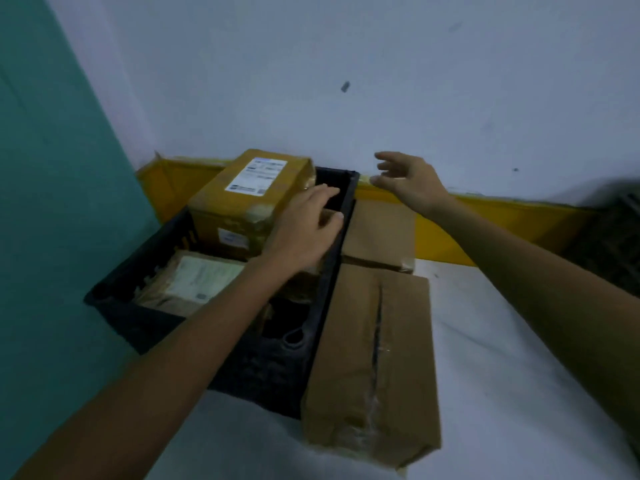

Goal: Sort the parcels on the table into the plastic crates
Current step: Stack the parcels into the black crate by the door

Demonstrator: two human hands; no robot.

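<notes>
The left hand is held open over the black crate, the right hand spread open above its far corner.

A matt black plastic crate is seen at centre frame. Brown cardboard parcels, glossily taped, are seen lower right.

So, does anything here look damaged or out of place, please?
The long brown cardboard box beside the black plastic crate has a split top seam; the yellow taped parcel inside sits tilted above the rim.
</notes>
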